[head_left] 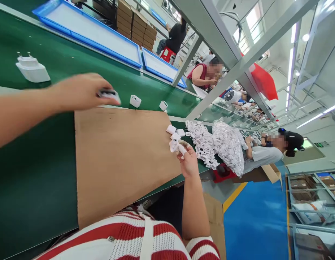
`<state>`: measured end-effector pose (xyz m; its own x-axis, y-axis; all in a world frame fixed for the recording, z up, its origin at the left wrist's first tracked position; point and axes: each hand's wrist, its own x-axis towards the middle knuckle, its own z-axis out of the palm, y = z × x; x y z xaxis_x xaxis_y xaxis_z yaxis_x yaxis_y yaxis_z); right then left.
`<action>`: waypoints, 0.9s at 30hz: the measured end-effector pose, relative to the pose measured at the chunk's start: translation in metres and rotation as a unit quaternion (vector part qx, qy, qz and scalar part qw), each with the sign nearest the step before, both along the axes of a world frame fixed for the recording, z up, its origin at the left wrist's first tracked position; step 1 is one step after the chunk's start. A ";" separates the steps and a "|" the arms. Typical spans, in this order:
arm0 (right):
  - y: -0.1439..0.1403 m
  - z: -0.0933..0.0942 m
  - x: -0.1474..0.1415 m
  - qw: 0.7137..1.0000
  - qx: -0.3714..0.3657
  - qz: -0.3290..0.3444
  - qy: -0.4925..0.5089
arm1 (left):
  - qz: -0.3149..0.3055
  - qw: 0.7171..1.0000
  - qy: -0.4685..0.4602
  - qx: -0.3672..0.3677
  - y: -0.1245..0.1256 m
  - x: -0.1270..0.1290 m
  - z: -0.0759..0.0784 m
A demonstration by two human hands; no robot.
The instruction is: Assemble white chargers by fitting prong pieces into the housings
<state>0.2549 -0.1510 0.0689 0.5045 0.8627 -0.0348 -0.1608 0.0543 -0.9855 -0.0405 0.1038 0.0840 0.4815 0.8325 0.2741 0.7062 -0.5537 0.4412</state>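
Note:
My left hand [78,92] reaches out over the green conveyor belt [34,173] and is closed on a small white charger part [110,95], blurred by motion. My right hand [187,160] rests at the right edge of a brown cardboard sheet [121,159] and pinches a small white part [176,146] with its fingertips. A few loose white parts [175,131] lie just above that hand. A large heap of white parts [216,142] lies further along the belt.
A white plug adapter [32,68] and two small white housings [135,100] sit on the belt. Blue trays [88,30] and stacked cartons [135,23] stand beyond. Other people sit along the line. A metal frame post [210,94] crosses overhead.

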 end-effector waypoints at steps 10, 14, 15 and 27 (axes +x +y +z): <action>0.023 -0.021 -0.048 0.978 0.004 0.092 -0.187 | -0.215 0.954 -0.095 -0.186 -0.116 0.050 -0.065; 0.029 -0.018 -0.061 0.938 0.022 0.087 -0.334 | -0.247 0.933 -0.133 -0.225 -0.109 0.046 -0.077; 0.031 -0.017 -0.063 0.925 0.015 0.086 -0.371 | -0.249 0.932 -0.137 -0.225 -0.108 0.046 -0.077; 0.049 -0.012 -0.070 0.739 -0.004 0.179 -0.650 | -0.252 0.929 -0.160 -0.218 -0.107 0.045 -0.079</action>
<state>0.1849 -0.1019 0.0565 -0.1432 0.9516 0.2719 0.9187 0.2300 -0.3211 0.0043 -0.0036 0.0052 0.7921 0.5889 0.1605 0.1991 -0.4978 0.8441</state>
